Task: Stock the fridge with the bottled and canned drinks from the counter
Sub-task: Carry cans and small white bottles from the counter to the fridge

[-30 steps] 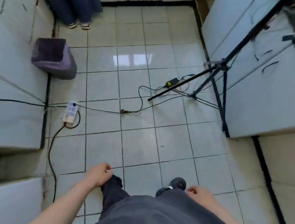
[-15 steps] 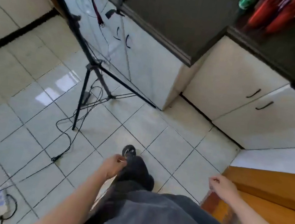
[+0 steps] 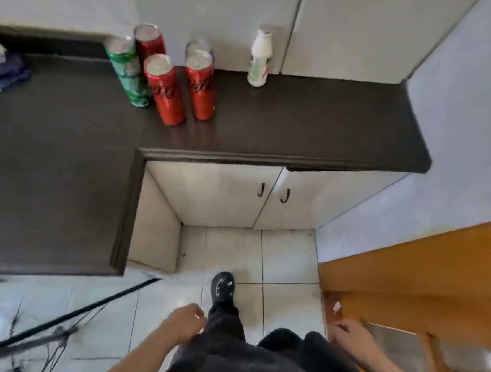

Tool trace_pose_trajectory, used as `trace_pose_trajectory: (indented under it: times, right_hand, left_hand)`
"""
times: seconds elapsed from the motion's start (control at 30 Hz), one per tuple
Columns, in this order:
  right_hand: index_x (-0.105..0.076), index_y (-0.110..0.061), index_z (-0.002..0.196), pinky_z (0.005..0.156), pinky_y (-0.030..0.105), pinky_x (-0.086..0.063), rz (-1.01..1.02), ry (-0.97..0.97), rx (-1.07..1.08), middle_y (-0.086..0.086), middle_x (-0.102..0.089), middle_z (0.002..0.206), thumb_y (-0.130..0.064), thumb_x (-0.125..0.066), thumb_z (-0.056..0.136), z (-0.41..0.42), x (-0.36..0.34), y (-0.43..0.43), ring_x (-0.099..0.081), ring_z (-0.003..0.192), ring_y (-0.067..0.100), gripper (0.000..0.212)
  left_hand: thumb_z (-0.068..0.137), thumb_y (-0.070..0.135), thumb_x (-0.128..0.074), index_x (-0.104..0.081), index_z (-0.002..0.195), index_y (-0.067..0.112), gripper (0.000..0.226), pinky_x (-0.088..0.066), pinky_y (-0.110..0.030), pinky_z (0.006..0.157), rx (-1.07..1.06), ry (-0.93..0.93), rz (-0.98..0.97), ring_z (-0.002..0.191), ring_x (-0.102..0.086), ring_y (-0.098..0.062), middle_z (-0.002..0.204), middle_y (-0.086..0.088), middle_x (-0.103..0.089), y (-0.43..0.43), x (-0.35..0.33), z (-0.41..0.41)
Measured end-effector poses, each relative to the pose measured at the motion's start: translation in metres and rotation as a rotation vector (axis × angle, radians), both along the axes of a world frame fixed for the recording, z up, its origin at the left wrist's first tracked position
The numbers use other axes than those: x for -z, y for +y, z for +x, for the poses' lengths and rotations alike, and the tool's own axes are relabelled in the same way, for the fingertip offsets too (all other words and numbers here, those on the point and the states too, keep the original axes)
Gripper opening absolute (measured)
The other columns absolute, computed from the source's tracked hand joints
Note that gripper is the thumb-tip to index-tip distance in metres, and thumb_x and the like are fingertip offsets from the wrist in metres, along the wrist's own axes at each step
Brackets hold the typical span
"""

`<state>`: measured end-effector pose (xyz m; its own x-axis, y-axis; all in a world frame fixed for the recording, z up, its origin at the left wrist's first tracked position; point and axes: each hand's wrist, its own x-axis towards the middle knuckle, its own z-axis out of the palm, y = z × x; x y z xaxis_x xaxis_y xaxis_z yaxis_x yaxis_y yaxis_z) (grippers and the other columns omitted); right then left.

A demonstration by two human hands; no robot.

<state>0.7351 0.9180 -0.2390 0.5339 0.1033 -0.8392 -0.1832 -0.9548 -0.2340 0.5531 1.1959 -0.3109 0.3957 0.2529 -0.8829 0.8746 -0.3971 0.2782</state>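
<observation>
Our left hand (image 3: 187, 321) and right hand (image 3: 349, 337) hang apart at six o'clock, loosely curled, empty; up at twelve, the tall green aluminium can (image 3: 128, 74), red aluminium cans (image 3: 164, 92) and small white plastic bottle (image 3: 259, 59) stand upright on the dark countertop (image 3: 307, 128)

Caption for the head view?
Person facing the dark counter, where a green can, red cans and a white bottle stand; left hand and right hand hang low, holding nothing.

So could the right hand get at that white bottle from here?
Probably yes, with a step forward: the right hand hangs empty, and the white bottle stands alone on the counter, clear of the cans.
</observation>
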Motion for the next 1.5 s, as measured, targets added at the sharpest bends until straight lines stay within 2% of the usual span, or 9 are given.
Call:
trace_pose_trajectory:
  times: [0.1, 0.3, 0.4, 0.57, 0.73, 0.87, 1.1, 1.37, 1.5]
  right_hand:
    - [-0.062, -0.012, 0.103, 0.058, 0.013, -0.039, 0.093, -0.127, 0.124, -0.001, -0.065, 0.093, -0.022, -0.047, 0.096, 0.045, -0.014, 0.03, -0.056, 0.074, 0.006, 0.02]
    - [-0.06, -0.023, 0.092, 0.086, 0.032, -0.05, 0.247, -0.135, 0.26, -0.003, -0.066, 0.091, -0.022, -0.052, 0.094, 0.079, -0.019, 0.071, -0.063, 0.086, 0.013, 0.009]
    - [-0.061, -0.027, 0.092, 0.085, 0.03, -0.05, 0.322, -0.205, 0.231, -0.006, -0.068, 0.091, -0.018, -0.052, 0.095, 0.108, -0.02, 0.091, -0.065, 0.086, 0.012, 0.013]
    - [-0.062, -0.03, 0.099, 0.073, 0.009, -0.041, 0.525, -0.444, 0.05, -0.014, -0.066, 0.092, -0.019, -0.057, 0.093, 0.199, -0.046, 0.157, -0.06, 0.089, -0.002, 0.014]
    - [-0.06, -0.028, 0.108, 0.072, 0.008, -0.042, 0.709, -0.593, -0.09, -0.017, -0.061, 0.097, -0.02, -0.055, 0.093, 0.295, -0.079, 0.247, -0.058, 0.089, -0.005, 0.017]
    - [-0.055, -0.021, 0.121, 0.084, 0.022, -0.046, 0.785, -0.688, -0.196, -0.009, -0.058, 0.112, -0.021, -0.056, 0.092, 0.341, -0.092, 0.312, -0.056, 0.099, 0.003, 0.029]
    - [-0.05, -0.013, 0.126, 0.086, 0.025, -0.039, 0.859, -0.8, -0.323, 0.002, -0.054, 0.125, -0.025, -0.058, 0.089, 0.366, -0.095, 0.386, -0.051, 0.114, 0.017, 0.041]
    - [-0.053, -0.01, 0.119, 0.075, 0.028, -0.04, 0.813, -0.843, -0.389, 0.005, -0.054, 0.119, -0.031, -0.058, 0.089, 0.372, -0.084, 0.411, -0.052, 0.108, 0.021, 0.036]
    - [-0.055, -0.01, 0.111, 0.069, 0.029, -0.039, 0.815, -0.861, -0.418, 0.004, -0.056, 0.112, -0.033, -0.058, 0.089, 0.379, -0.08, 0.405, -0.054, 0.101, 0.02, 0.033]
  left_hand:
    - [0.094, 0.036, -0.046, -0.053, 0.126, 0.017, 0.039, -0.04, -0.025, 0.09, 0.175, -0.095, 0.057, 0.117, -0.054, -0.022, 0.129, -0.005, -0.057, 0.037, -0.015, 0.09]
    - [0.095, 0.032, -0.047, -0.056, 0.122, 0.016, 0.033, -0.043, -0.024, 0.079, 0.023, -0.264, 0.058, 0.104, -0.058, -0.022, 0.118, -0.005, -0.061, 0.083, -0.041, 0.196]
    - [0.094, 0.032, -0.05, -0.058, 0.112, 0.023, 0.022, -0.045, -0.025, 0.068, -0.129, -0.367, 0.012, 0.09, -0.058, -0.014, 0.107, -0.001, -0.063, 0.092, -0.053, 0.219]
    - [0.092, 0.027, -0.055, -0.057, 0.089, 0.042, 0.015, -0.045, -0.021, 0.078, -0.413, -0.686, 0.085, 0.088, -0.064, -0.011, 0.093, 0.008, -0.068, 0.115, -0.101, 0.267]
    - [0.092, 0.02, -0.055, -0.057, 0.093, 0.044, 0.023, -0.049, -0.012, 0.071, -0.516, -1.052, 0.367, 0.079, -0.063, 0.0, 0.086, 0.02, -0.066, 0.144, -0.169, 0.326]
    - [0.092, 0.025, -0.053, -0.057, 0.102, 0.035, 0.014, -0.047, -0.011, 0.067, -0.578, -1.221, 0.742, 0.08, -0.058, -0.001, 0.088, 0.026, -0.059, 0.16, -0.197, 0.342]
    - [0.087, 0.015, -0.06, -0.056, 0.102, 0.026, 0.019, -0.049, -0.032, 0.074, -0.659, -1.134, 1.125, 0.091, -0.044, 0.006, 0.096, 0.023, -0.049, 0.182, -0.193, 0.326]
    - [0.087, 0.025, -0.064, -0.038, 0.133, 0.024, 0.052, -0.032, -0.027, 0.105, -0.686, -0.868, 0.917, 0.131, -0.036, -0.01, 0.142, 0.004, -0.04, 0.18, -0.179, 0.348]
    - [0.087, 0.026, -0.064, -0.028, 0.141, 0.026, 0.065, -0.027, -0.025, 0.104, -0.746, -0.79, 0.85, 0.137, -0.031, -0.013, 0.151, 0.004, -0.029, 0.179, -0.169, 0.355]
